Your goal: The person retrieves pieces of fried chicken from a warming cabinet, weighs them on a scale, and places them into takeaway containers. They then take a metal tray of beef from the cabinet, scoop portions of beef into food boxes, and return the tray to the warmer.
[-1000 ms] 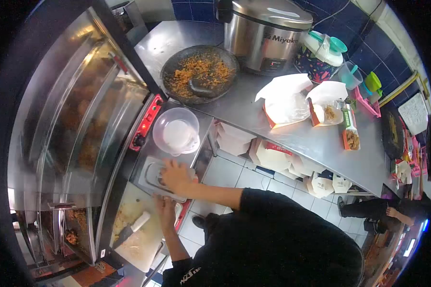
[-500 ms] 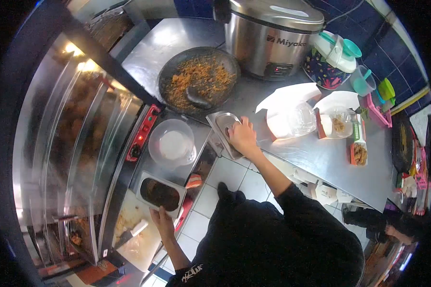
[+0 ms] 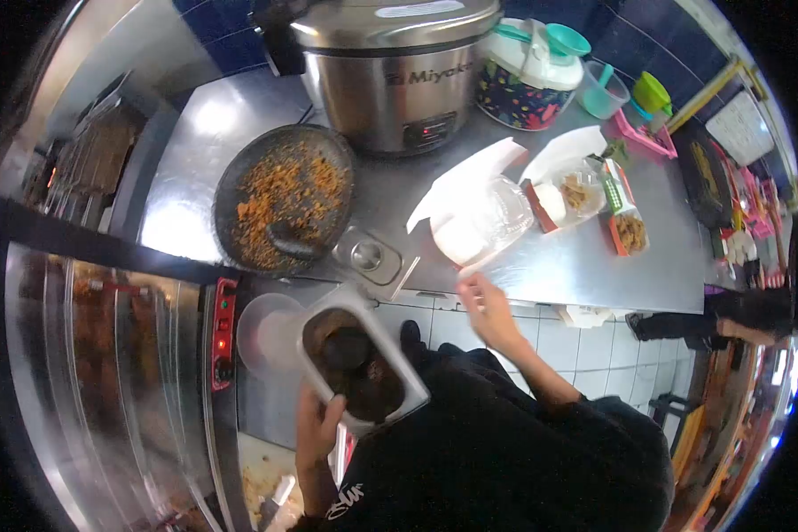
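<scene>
My left hand [image 3: 322, 424] grips the near left edge of a deep metal food pan [image 3: 414, 395], its thumb over the rim. The pan is tilted and holds a dark brown sauce or paste [image 3: 368, 395] with a dark round shape in it. My right hand [image 3: 489, 312] is in the air just off the counter's front edge, its fingers loosely bent and apart, holding nothing. Closest to it is an open takeaway box [image 3: 459, 239] with a clear plastic lining. A metal lid [image 3: 370, 257] lies on the counter between the pan and that box.
A stone-look wok [image 3: 346, 191] of orange-brown food stands by a large rice cooker [image 3: 390, 97]. To the right are another filled box [image 3: 550, 206] and a small box of fried pieces [image 3: 628, 232]. A heated display case [image 3: 124, 372] borders the left. Another person [image 3: 754, 315] is at far right.
My right hand has let go of the metal lid, now on the counter, and moved right. My left hand has lifted the sauce pan up and to the right. The view has turned.
</scene>
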A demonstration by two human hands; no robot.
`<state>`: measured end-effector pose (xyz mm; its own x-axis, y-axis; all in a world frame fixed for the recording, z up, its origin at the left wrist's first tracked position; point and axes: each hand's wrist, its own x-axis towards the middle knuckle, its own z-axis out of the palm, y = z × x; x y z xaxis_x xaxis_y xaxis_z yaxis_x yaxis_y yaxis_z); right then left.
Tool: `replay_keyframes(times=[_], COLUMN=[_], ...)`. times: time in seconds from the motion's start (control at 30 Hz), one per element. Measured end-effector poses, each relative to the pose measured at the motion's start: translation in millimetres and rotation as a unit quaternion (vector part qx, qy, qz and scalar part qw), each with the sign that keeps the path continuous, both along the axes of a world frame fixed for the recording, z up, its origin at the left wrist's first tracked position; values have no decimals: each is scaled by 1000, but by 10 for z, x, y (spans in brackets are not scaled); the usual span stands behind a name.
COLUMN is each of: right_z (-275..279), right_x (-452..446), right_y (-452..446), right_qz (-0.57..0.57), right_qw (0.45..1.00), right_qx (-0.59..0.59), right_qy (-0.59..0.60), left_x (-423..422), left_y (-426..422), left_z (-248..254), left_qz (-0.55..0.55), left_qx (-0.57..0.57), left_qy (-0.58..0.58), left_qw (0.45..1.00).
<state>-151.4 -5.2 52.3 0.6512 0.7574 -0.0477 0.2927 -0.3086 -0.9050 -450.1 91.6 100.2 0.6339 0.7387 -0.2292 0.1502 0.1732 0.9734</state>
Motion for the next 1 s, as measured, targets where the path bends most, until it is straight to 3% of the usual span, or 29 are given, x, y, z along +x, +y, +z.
replay_keyframes(times=[0.03, 0.1, 0.17, 0.23, 0.33, 0.37, 0.43, 0.53, 0.57, 0.7, 0.73, 0.83, 0.9, 0.93, 1.0], right_z=[83, 182, 108, -196, -178, -130, 23, 168, 120, -32, -103, -169, -111, -52, -100], right_x=[106, 362, 773, 1300, 1802, 1895, 1984, 1892, 1856, 1717, 1673, 1518, 1450, 1429, 1418], right_y=[-175, -476, -670, -745, -699, -691, -732, -1184, -1270, -1388, -1353, -1196, -1149, -1170, -1197], right_qz=[-38, -104, -155, -191, -166, -147, -129, -116, -87, 44, 35, -17, -19, 19, 38], right_qw=[999, 992, 984, 981, 983, 987, 990, 963, 974, 953, 941, 912, 893, 885, 896], right_qx=[-16, 13, -4, 45, 49, 31, 10, -33, -32, -160, -209, -351, -417, -419, -385], right_qy=[7, -69, -90, -13, 59, 52, 46, -241, -206, -252, -262, -210, -170, -201, -218], left_x=[251, 858, 1355, 1828, 2377, 2536, 2763, 3159, 3250, 3511, 3562, 3472, 3475, 3482, 3536], left_y=[159, 240, 251, 69, -274, -405, -623, -897, -915, -922, -939, -761, -659, -688, -500], left_z=[27, 269, 146, -123, -561, -672, -804, -1207, -1249, -1194, -1202, -1107, -920, -806, -826], left_qz=[-79, -166, -274, -332, -411, -412, -403, -357, -360, -350, -344, -360, -274, -186, -133], left_qx=[35, -101, -121, -122, -105, -66, -130, -145, -143, -161, -111, 143, 396, 374, 555], left_qy=[20, 14, -21, -102, -138, -154, -100, -98, -102, -96, -124, 85, 41, 31, 61], left_qw=[996, 981, 954, 930, 895, 896, 900, 918, 916, 918, 924, 918, 875, 908, 819])
